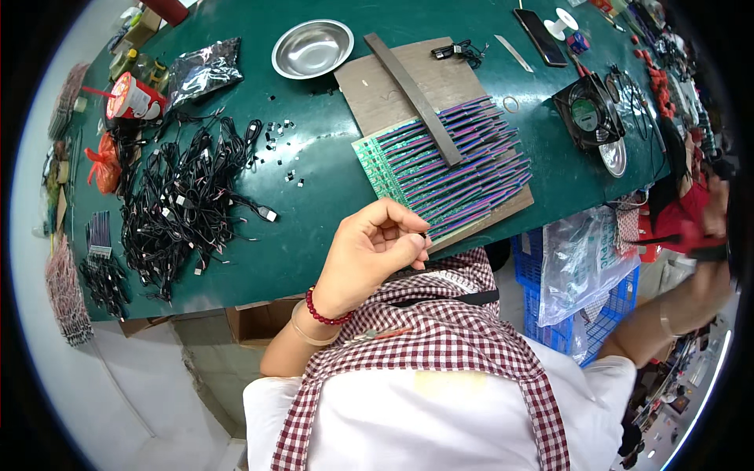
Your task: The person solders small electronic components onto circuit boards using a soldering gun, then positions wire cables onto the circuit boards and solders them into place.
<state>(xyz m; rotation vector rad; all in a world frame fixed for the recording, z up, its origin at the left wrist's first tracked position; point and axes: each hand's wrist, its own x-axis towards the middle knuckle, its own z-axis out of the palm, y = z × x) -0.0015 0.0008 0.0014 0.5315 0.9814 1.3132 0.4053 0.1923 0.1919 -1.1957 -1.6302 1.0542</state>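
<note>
At the near edge of the green table [314,157], the left hand [369,255] hangs curled almost closed, thumb and forefinger pinched on a small dark part [425,235] whose kind is too small to tell. It sits just beside the corner of the wooden board [393,78], on which a row of green circuit strips with purple and blue wires [455,169] lies fanned out, a dark flat bar [416,98] lying across them. The right hand [711,228] is far off at the right rim of the view, blurred, near something red; whether it grips anything, or how far open it is, I cannot tell.

To the left lies a heap of black cables [181,204], with small black and white loose pieces [283,145] scattered between it and the board. A steel bowl [312,49] stands beyond the board, a small fan [589,110] to its right, a phone [540,35] further back.

The pinch looks light and is held over the table edge and the checked apron [440,337]; a slip could drop the part into the lap or to the floor. With the right hand away, nothing steadies the board, so a nudge from the left wrist could shift the wire row under the bar
</note>
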